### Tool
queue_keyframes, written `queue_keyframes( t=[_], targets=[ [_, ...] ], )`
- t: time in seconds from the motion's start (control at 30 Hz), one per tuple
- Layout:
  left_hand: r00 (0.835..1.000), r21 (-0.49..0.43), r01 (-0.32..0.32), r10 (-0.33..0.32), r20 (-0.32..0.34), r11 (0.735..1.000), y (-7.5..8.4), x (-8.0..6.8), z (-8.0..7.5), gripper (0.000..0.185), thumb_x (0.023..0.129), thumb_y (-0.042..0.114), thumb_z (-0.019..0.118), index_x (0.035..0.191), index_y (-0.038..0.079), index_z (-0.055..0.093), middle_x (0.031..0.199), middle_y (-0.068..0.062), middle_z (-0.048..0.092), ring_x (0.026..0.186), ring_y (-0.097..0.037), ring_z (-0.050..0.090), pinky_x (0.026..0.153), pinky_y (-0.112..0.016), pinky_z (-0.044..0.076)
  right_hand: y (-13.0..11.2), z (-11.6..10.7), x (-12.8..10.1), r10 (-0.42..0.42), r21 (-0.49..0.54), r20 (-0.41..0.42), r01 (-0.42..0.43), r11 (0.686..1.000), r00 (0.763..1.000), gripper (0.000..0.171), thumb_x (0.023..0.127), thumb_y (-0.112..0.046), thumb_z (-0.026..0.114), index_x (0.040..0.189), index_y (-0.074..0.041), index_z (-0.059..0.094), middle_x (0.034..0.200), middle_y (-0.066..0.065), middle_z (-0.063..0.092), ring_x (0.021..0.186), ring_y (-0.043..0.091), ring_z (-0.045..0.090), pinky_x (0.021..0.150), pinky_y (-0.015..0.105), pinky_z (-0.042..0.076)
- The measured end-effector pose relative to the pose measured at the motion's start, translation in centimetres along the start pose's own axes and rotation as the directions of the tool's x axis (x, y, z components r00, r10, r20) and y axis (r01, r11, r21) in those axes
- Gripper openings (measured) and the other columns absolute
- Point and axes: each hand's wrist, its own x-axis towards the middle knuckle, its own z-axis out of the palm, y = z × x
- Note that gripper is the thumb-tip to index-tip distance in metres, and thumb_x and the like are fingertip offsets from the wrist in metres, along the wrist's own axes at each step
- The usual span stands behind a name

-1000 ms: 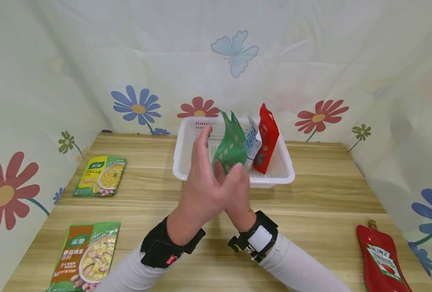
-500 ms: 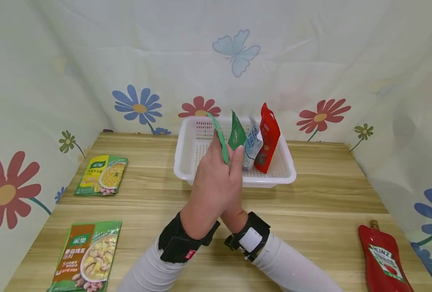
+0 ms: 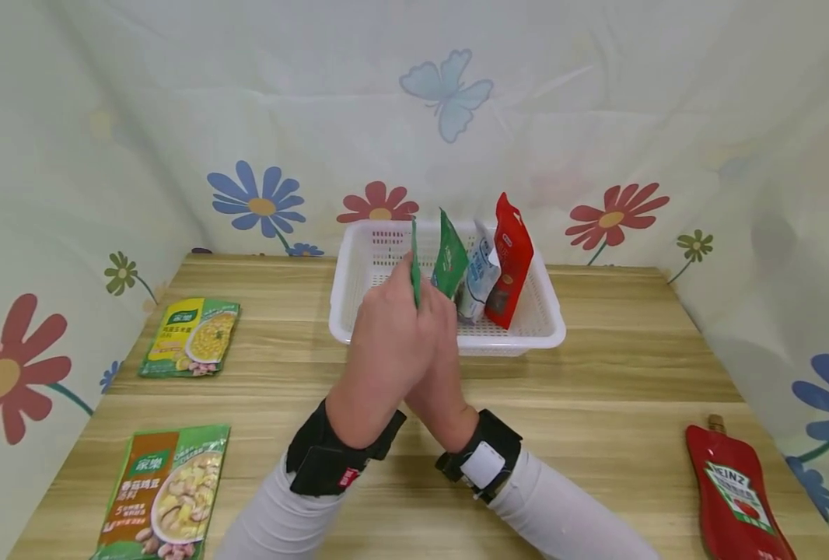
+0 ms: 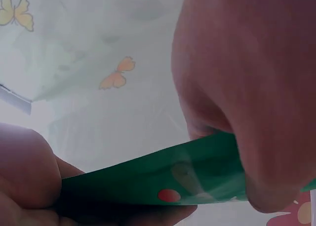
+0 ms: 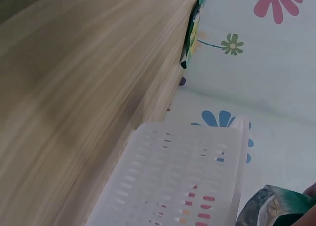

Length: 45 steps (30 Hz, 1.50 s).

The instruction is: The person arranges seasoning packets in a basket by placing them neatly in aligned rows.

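A thin green food packet [image 3: 416, 268] stands almost edge-on over the white basket [image 3: 508, 341]. My left hand [image 3: 390, 346] grips it and hides much of it in the head view. Crossing close behind the left, my right hand [image 3: 445, 381] holds the same packet lower down. In the left wrist view the green packet [image 4: 212, 159] stretches between the two hands, pinched on both sides. Another green packet [image 3: 451, 253] stands upright in the basket, beside a light blue and white packet [image 3: 480, 276] and a red packet [image 3: 511, 257].
A yellow-green soup packet [image 3: 190, 338] lies on the left of the wooden table [image 3: 582, 459]. Nearer the front is a brown-green soup packet [image 3: 162, 494]. A red Heinz ketchup pouch [image 3: 736, 494] lies at the front right. A floral curtain [image 3: 596, 117] closes off the back.
The green packet in my hands has turned from facing the camera to edge-on, separating from the green packet behind it. My left hand's fingers have closed in around it.
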Motion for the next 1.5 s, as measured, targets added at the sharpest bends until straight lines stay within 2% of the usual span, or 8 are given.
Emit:
queue_keyframes(
  t=[0.17,0.3,0.47,0.63,0.87,1.03,1.17,1.5],
  targets=[
    [0.999,0.077,0.019,-0.021,0.027,0.997,-0.2,0.9,-0.9,0.045,0.107,0.019,0.044,0.140,-0.011,0.050,0.123,-0.026,0.069,0.098,-0.036,0.075,0.082,-0.048,0.062,0.6,-0.3,-0.2,-0.024,0.122,0.034,0.019,0.992,0.999,0.075,0.090,-0.012,0.076,0.151,0.001,0.035,0.151,0.017,0.046,0.138,0.032,0.042,0.118,0.047,0.035],
    [0.996,0.172,0.018,-0.032,0.081,0.985,-0.3,2.0,-1.7,0.039,0.109,0.019,0.041,0.130,-0.011,0.056,0.108,-0.025,0.072,0.089,-0.035,0.075,0.074,-0.045,0.062,1.4,-0.8,-0.5,-0.045,0.239,0.065,0.028,0.971,0.997,0.084,0.084,-0.013,0.082,0.153,-0.001,0.035,0.150,0.016,0.047,0.138,0.032,0.043,0.116,0.050,0.036],
    [0.983,0.238,0.035,-0.076,0.165,0.971,-0.4,3.5,-2.5,0.040,0.110,0.021,0.038,0.133,-0.008,0.054,0.103,-0.022,0.070,0.086,-0.033,0.073,0.072,-0.040,0.060,2.5,-2.2,-0.3,-0.021,0.243,0.267,-0.046,0.969,0.963,0.099,0.076,-0.024,0.091,0.155,-0.009,0.033,0.152,0.011,0.044,0.138,0.027,0.044,0.115,0.048,0.042],
    [0.976,0.242,0.052,-0.101,0.192,0.969,-0.5,4.9,-2.8,0.032,0.110,0.020,0.039,0.119,-0.005,0.057,0.087,-0.016,0.065,0.075,-0.029,0.071,0.068,-0.038,0.059,4.5,-4.2,0.1,0.018,0.132,0.437,-0.084,0.988,0.899,0.092,0.074,-0.026,0.093,0.152,-0.011,0.045,0.157,0.007,0.040,0.142,0.026,0.041,0.112,0.046,0.047],
    [0.979,0.231,0.057,-0.100,0.177,0.971,-0.7,6.5,-3.0,0.026,0.109,0.018,0.041,0.113,-0.004,0.053,0.076,-0.014,0.057,0.060,-0.026,0.067,0.058,-0.032,0.057,8.6,-6.9,0.3,0.003,-0.061,0.463,0.028,0.998,0.887,0.051,0.079,-0.023,0.089,0.124,-0.006,0.072,0.138,0.014,0.063,0.129,0.033,0.057,0.102,0.049,0.054],
    [0.973,0.247,0.052,-0.105,0.207,0.968,-0.9,8.2,-3.1,0.027,0.109,0.017,0.040,0.102,-0.002,0.058,0.071,-0.011,0.053,0.057,-0.026,0.063,0.055,-0.029,0.051,11.0,-8.2,0.5,0.074,-0.217,0.494,0.040,0.975,0.867,0.042,0.082,-0.035,0.086,0.114,-0.010,0.077,0.102,0.008,0.075,0.091,0.025,0.068,0.079,0.040,0.059],
    [0.966,0.277,0.054,-0.121,0.230,0.959,-0.9,9.5,-3.1,0.031,0.109,0.017,0.039,0.093,-0.001,0.059,0.067,-0.010,0.051,0.055,-0.025,0.060,0.053,-0.028,0.047,12.6,-8.5,0.6,0.093,-0.267,0.536,0.064,0.962,0.839,0.036,0.084,-0.042,0.083,0.105,-0.013,0.079,0.073,-0.001,0.068,0.064,0.015,0.057,0.058,0.029,0.046],
    [0.956,0.257,0.091,-0.156,0.247,0.962,-1.4,10.8,-2.1,0.033,0.109,0.018,0.037,0.091,0.002,0.059,0.069,-0.010,0.050,0.060,-0.026,0.061,0.055,-0.029,0.046,15.8,-8.3,0.1,-0.065,-0.288,0.576,0.276,0.917,0.815,0.030,0.086,-0.040,0.082,0.092,-0.012,0.074,0.068,-0.001,0.066,0.059,0.014,0.053,0.056,0.027,0.042]
  ],
)
